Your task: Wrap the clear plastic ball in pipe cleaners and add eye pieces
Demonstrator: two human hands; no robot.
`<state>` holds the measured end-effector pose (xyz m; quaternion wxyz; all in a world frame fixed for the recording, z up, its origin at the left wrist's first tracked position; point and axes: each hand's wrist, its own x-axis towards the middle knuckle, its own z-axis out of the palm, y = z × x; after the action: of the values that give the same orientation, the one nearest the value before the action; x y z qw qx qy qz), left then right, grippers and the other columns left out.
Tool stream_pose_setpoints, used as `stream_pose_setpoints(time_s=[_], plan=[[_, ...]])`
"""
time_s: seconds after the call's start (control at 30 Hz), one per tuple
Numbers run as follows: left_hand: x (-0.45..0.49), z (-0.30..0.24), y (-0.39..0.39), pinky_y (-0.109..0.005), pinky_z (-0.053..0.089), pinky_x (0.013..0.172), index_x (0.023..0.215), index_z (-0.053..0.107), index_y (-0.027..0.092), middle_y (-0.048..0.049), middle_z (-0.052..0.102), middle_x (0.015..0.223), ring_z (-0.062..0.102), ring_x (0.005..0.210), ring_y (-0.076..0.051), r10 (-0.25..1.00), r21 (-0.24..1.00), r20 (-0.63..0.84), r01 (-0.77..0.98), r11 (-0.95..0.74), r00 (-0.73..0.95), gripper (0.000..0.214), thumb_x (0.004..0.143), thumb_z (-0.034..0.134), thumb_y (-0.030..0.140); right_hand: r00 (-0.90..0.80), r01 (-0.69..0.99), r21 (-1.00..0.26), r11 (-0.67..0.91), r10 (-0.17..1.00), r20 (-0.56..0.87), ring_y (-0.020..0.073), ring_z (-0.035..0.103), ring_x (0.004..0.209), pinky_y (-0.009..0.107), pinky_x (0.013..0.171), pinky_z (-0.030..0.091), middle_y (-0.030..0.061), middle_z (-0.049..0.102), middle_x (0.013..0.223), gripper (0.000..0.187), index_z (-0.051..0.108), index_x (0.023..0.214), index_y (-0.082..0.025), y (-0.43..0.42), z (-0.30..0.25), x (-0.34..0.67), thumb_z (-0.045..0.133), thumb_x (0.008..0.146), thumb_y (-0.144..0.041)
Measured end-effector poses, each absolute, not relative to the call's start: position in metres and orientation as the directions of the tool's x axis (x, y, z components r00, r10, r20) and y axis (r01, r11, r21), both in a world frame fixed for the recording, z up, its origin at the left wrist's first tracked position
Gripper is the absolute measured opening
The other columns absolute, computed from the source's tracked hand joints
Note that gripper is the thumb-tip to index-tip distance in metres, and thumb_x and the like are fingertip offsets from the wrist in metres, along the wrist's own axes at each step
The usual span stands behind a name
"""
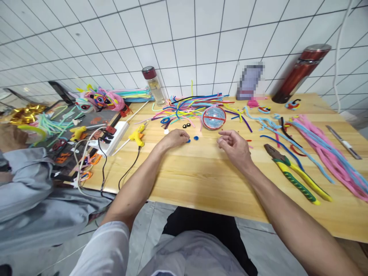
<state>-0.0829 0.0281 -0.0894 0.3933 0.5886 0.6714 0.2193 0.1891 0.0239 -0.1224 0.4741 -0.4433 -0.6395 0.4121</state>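
My left hand [176, 139] rests low over the wooden table, fingers closed at a small blue disc [188, 141] that partly shows at the fingertips. Just right of it lies a second small blue disc [196, 138]. My right hand [235, 146] hovers with fingers loosely curled and apart; I see nothing between them. Beyond and between both hands stands a clear round ball [214, 117] with red pipe cleaner around it. Two small black-and-gold round pieces [186, 125] and a white round piece [166, 131] sit behind my left hand.
Behind is a pile of coloured pipe cleaners [189, 107]. On the right lie pliers [290, 172], pink pipe cleaners [324, 149] and a utility knife [343, 142]. A glue gun [138, 136], power strip [115, 138] and co-worker's sleeve [27, 165] are left. A red flask [301, 73] stands behind.
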Motion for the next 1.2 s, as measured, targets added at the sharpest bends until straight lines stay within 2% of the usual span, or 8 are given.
stream_pose_setpoints(time_s=[0.17, 0.33, 0.5, 0.67, 0.77, 0.9, 1.03, 1.2], plan=[[-0.098, -0.090, 0.018, -0.026, 0.045, 0.067, 0.088, 0.076, 0.017, -0.0033, 0.074, 0.081, 0.063, 0.074, -0.017, 0.988, 0.706, -0.151, 0.699, 0.117, -0.013, 0.022, 0.076, 0.062, 0.029, -0.164, 0.239, -0.930, 0.279, 0.956, 0.244, 0.0173, 0.069, 0.070, 0.035, 0.071, 0.057, 0.0033, 0.074, 0.086, 0.037, 0.070, 0.111, -0.019, 0.022, -0.124, 0.188, 0.069, 0.084, -0.043], [-0.093, -0.103, 0.005, -0.028, 0.043, 0.068, 0.096, 0.076, 0.020, -0.0028, 0.071, 0.079, 0.061, 0.073, -0.018, 0.998, 0.592, -0.015, 0.804, 0.059, -0.062, 0.023, 0.082, 0.071, 0.037, -0.202, 0.309, -0.889, 0.337, 0.937, 0.285, 0.0189, 0.072, 0.070, 0.035, 0.069, 0.058, 0.0048, 0.077, 0.084, 0.030, 0.072, 0.106, -0.020, 0.019, -0.123, 0.187, 0.067, 0.086, -0.041], [-0.078, -0.122, 0.011, -0.031, 0.049, 0.080, 0.107, 0.077, 0.021, -0.0056, 0.072, 0.090, 0.064, 0.085, -0.022, 0.998, 0.500, 0.053, 0.866, -0.002, -0.028, 0.024, 0.086, 0.071, 0.030, -0.253, 0.345, -0.858, 0.381, 0.918, 0.306, 0.0205, 0.075, 0.075, 0.034, 0.071, 0.061, 0.0057, 0.079, 0.085, 0.021, 0.073, 0.100, -0.022, 0.016, -0.124, 0.186, 0.065, 0.088, -0.036], [-0.080, -0.129, 0.018, -0.037, 0.052, 0.094, 0.102, 0.081, 0.022, -0.0082, 0.074, 0.098, 0.067, 0.097, -0.024, 0.999, 0.499, 0.052, 0.867, -0.012, -0.016, 0.020, 0.089, 0.065, 0.024, -0.274, 0.385, -0.843, 0.376, 0.919, 0.284, 0.0209, 0.075, 0.074, 0.035, 0.070, 0.059, 0.0058, 0.080, 0.085, 0.020, 0.074, 0.099, -0.022, 0.017, -0.129, 0.185, 0.063, 0.088, -0.034], [-0.084, -0.129, 0.016, -0.036, 0.053, 0.094, 0.114, 0.078, 0.021, -0.0071, 0.074, 0.097, 0.067, 0.093, -0.022, 0.999, 0.539, 0.042, 0.842, -0.017, -0.007, 0.031, 0.087, 0.066, 0.018, -0.288, 0.389, -0.841, 0.376, 0.917, 0.276, 0.0203, 0.074, 0.073, 0.035, 0.070, 0.059, 0.0052, 0.079, 0.084, 0.019, 0.073, 0.099, -0.022, 0.017, -0.133, 0.184, 0.063, 0.088, -0.033], [-0.085, -0.127, 0.009, -0.035, 0.053, 0.094, 0.131, 0.069, 0.018, -0.0087, 0.071, 0.109, 0.067, 0.095, -0.021, 0.997, 0.543, 0.072, 0.839, -0.046, 0.008, 0.045, 0.086, 0.067, 0.019, -0.304, 0.393, -0.838, 0.379, 0.914, 0.271, 0.0205, 0.074, 0.071, 0.035, 0.069, 0.058, 0.0045, 0.079, 0.083, 0.018, 0.073, 0.099, -0.022, 0.018, -0.139, 0.184, 0.063, 0.089, -0.033], [-0.081, -0.125, 0.005, -0.036, 0.054, 0.093, 0.124, 0.071, 0.019, -0.0097, 0.070, 0.109, 0.067, 0.100, -0.023, 0.999, 0.477, 0.052, 0.878, -0.028, 0.004, 0.035, 0.091, 0.065, 0.025, -0.325, 0.409, -0.827, 0.386, 0.908, 0.263, 0.0214, 0.074, 0.073, 0.036, 0.070, 0.058, 0.0047, 0.079, 0.084, 0.018, 0.074, 0.101, -0.023, 0.019, -0.144, 0.185, 0.062, 0.090, -0.031], [-0.081, -0.124, 0.005, -0.036, 0.053, 0.096, 0.115, 0.076, 0.021, -0.0094, 0.071, 0.108, 0.066, 0.108, -0.024, 0.998, 0.481, 0.043, 0.874, -0.069, 0.054, 0.030, 0.094, 0.055, 0.018, -0.342, 0.429, -0.819, 0.382, 0.907, 0.244, 0.0207, 0.073, 0.073, 0.035, 0.070, 0.057, 0.0043, 0.079, 0.084, 0.018, 0.075, 0.101, -0.023, 0.020, -0.145, 0.187, 0.063, 0.089, -0.030]])
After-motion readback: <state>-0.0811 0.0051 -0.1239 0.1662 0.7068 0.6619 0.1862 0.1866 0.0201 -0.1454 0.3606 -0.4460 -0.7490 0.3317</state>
